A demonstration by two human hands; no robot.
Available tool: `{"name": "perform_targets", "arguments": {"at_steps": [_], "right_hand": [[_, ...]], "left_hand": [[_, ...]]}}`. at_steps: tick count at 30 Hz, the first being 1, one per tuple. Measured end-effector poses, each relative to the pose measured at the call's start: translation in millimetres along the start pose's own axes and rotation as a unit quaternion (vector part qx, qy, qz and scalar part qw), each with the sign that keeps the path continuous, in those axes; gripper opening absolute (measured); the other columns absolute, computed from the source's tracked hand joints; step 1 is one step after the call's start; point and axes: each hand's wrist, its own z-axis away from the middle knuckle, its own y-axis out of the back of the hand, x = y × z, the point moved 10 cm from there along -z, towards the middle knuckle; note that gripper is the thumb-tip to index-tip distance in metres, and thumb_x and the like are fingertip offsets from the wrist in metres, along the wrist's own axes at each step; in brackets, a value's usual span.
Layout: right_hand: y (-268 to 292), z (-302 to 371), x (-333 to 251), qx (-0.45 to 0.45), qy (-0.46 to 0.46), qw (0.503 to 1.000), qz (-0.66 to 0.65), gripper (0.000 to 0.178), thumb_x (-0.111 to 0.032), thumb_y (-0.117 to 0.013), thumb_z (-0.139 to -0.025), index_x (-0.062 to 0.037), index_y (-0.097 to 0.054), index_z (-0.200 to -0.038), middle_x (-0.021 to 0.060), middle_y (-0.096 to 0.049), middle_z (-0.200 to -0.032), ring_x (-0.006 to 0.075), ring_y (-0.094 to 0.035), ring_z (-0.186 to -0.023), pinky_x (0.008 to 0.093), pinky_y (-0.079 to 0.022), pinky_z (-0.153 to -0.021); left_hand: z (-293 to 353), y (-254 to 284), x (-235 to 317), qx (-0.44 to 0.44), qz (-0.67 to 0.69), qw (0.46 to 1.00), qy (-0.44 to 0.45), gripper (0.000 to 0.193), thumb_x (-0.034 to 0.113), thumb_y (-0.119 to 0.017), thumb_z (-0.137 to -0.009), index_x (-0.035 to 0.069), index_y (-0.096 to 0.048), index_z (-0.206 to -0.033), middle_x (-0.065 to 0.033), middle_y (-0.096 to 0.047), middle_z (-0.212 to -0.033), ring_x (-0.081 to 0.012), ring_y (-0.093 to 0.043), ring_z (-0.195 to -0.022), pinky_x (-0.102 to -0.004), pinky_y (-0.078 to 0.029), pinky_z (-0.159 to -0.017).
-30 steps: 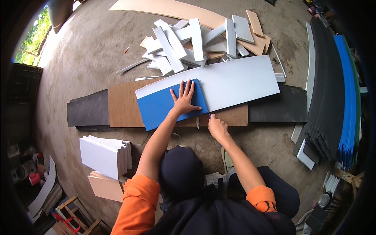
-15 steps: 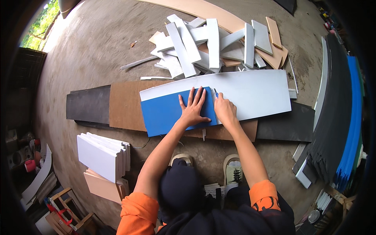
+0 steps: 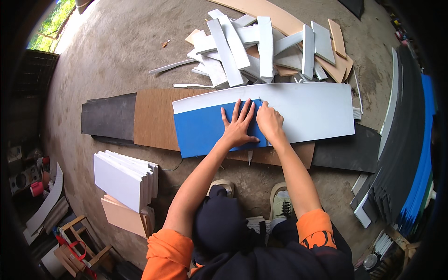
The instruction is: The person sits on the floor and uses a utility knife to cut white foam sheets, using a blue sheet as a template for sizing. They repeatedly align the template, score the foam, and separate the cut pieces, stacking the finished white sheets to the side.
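My left hand [image 3: 239, 129] lies flat with spread fingers on a blue rectangular foam sheet [image 3: 199, 130], pressing it over a larger white foam sheet [image 3: 315, 112]. Beside the blue sheet's right edge, my right hand [image 3: 270, 122] is closed around a slim blue utility knife, now mostly hidden by the fingers. Its tip appears close to the blue sheet's upper right corner. Under both sheets are a brown board [image 3: 156, 119] and dark boards, one reaching out at the left [image 3: 108, 117] and another at the right [image 3: 346, 149].
Beyond the white sheet lies a heap of white and tan offcuts [image 3: 228, 51]. White foam pieces [image 3: 119, 179] are stacked at the near left, beside tan ones [image 3: 123, 217]. Long black sheets [image 3: 396, 130] and blue sheets [image 3: 422, 154] line the right. A wooden frame [image 3: 81, 238] stands lower left.
The whole view has shifted a little. My right hand has moved slightly away from me along the blue sheet's edge, and the knife is less visible. The left hand stays pressed on the sheet.
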Motion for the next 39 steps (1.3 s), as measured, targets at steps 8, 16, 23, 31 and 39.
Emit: {"name": "perform_targets", "arguments": {"at_steps": [8,16,23,31,39], "right_hand": [[-8,2,6,-0.023,-0.001,1.0,-0.012,0.026,-0.022,-0.041,-0.087,0.0003,-0.05,-0.095,0.0231,-0.062,-0.08,0.0379,-0.061,-0.079,0.0463,-0.048,-0.071],[-23,14,23,-0.136,-0.058,0.989,-0.024,0.03,-0.019,-0.041,-0.083,0.0025,-0.05,-0.102,0.0248,-0.06,-0.096,0.0371,-0.058,-0.093,0.0443,-0.046,-0.079],[-48,119,49,-0.111,-0.051,0.992,-0.027,0.024,-0.021,-0.038,-0.089,-0.0007,-0.044,-0.099,0.0248,-0.061,-0.081,0.0409,-0.06,-0.082,0.0495,-0.047,-0.071],[-61,145,80,-0.164,-0.058,0.983,-0.066,0.026,-0.024,-0.037,-0.089,-0.0001,-0.047,-0.094,0.021,-0.06,-0.07,0.034,-0.061,-0.065,0.0468,-0.048,-0.063],[18,40,94,0.065,-0.043,0.989,-0.129,0.029,-0.032,-0.044,-0.088,-0.0035,-0.048,-0.093,0.0216,-0.058,-0.063,0.0405,-0.058,-0.065,0.0475,-0.046,-0.057]], "left_hand": [[1,0,0,0.003,0.003,1.0,0.002,0.119,0.052,-0.074,-0.048,0.016,-0.009,-0.14,-0.0033,-0.003,-0.147,-0.0255,0.006,-0.134,-0.0654,0.012,-0.093],[0,-5,2,-0.024,-0.015,1.0,0.009,0.121,0.055,-0.073,-0.048,0.017,-0.005,-0.14,-0.0033,-0.001,-0.147,-0.0254,0.007,-0.134,-0.0661,0.012,-0.093],[2,-4,-2,-0.029,-0.038,0.999,0.017,0.122,0.054,-0.074,-0.048,0.017,-0.003,-0.14,-0.0027,0.001,-0.147,-0.0254,0.009,-0.134,-0.0664,0.011,-0.093],[1,-3,4,-0.006,-0.043,0.999,-0.005,0.122,0.058,-0.072,-0.048,0.015,-0.005,-0.14,-0.0045,0.0,-0.147,-0.0271,0.007,-0.134,-0.0663,0.009,-0.093],[49,8,31,0.085,-0.084,0.99,-0.08,0.101,0.065,-0.058,-0.06,0.01,-0.022,-0.137,-0.0108,-0.018,-0.143,-0.0245,-0.009,-0.134,-0.0621,0.006,-0.099]]}}
